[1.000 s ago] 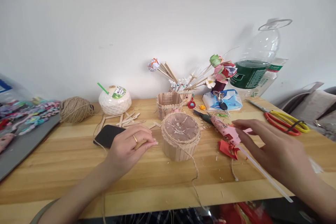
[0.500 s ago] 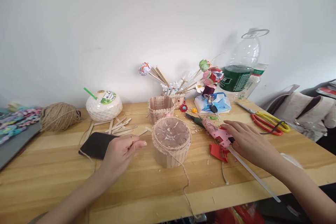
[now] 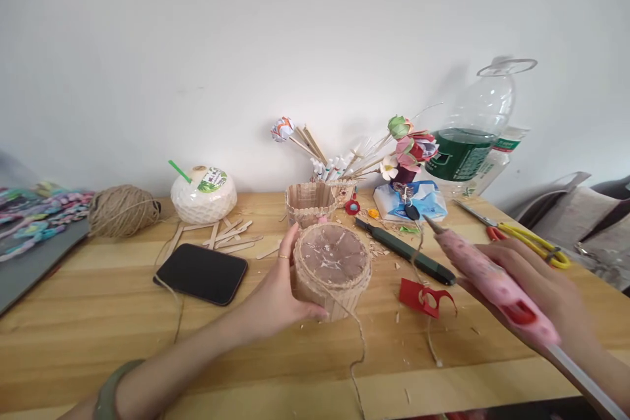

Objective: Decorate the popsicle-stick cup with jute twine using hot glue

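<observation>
The round stick pot [image 3: 335, 256] was near the middle of the frame, a bit low, and seemed to stand on the worktop [image 3: 246, 367]. The left hand [image 3: 283, 282] curled around its left side, with the thumb in front. The right hand [image 3: 546, 289], at the lower right, was wrapped around the pink glue gun [image 3: 497, 279]. Its tip pointed to the upper left, well apart from the pot.

To do this part well, the left hand would need a snug but soft grip, so the sticks would not bend. The tip might be hot, so it was best kept away from the fingers and from the loose string [image 3: 361, 338] that hung down the pot's front. A slow, steady right hand would help too.

Some things were hard to see. The left hand hid part of the pot's side, and the pot's far side did not show. The gun covered much of the right hand, so I could not tell where each finger was. The clear glue stick [image 3: 585, 377] ran off the lower right edge.
</observation>
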Demonstrator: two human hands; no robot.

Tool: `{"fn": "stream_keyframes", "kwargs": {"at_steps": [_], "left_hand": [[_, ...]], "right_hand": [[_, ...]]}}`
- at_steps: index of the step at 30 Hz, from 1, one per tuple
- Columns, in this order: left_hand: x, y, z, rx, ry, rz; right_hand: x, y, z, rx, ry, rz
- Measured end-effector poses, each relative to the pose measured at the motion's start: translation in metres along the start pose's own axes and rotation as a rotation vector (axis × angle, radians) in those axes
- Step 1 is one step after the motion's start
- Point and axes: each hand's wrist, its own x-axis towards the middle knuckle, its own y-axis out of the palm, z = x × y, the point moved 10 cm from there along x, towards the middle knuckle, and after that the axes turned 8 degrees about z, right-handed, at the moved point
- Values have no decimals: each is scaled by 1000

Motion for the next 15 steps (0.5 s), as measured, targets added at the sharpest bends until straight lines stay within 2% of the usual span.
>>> {"fn": "stream_keyframes", "kwargs": {"at_steps": [2,4,8,11,15], "left_hand": [[4,8,1,-34,13,-36],[6,15,3,-47,5,-91],[12,29,0,-91,41,-135],[17,37,-3,-128,74,-124],[20,41,-1,-133,63,-131]], "right_hand": [[-6,-15,20,63,-94,-36],[-9,-17,36,128,-147,27],[-15,0,54,244,-208,223],[-17,4,62,302,-306,208],[-16,14,62,335,-344,228]]}}
